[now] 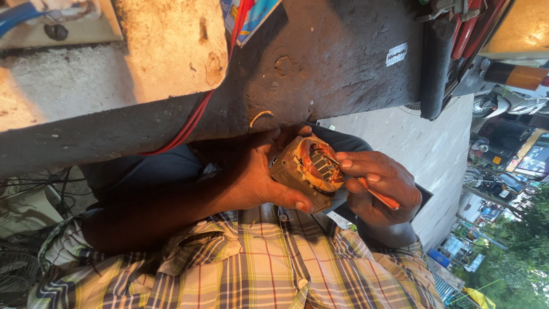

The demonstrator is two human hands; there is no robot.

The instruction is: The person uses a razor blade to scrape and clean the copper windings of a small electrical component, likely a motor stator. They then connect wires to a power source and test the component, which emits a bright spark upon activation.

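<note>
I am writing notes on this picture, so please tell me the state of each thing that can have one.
Motor stator: held in left hand, copper windings exposed.
Orange-handled tool: gripped in right hand, tip at the windings.
Razor blade: lying flat on the slab, untouched.

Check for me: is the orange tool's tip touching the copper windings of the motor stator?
Touching. The head view shows the orange tool, held in one hand, with its tip resting on the copper windings of the stator.

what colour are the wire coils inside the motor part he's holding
Copper-orange coils, set in a dull brown motor part; the head view shows them best.
</note>
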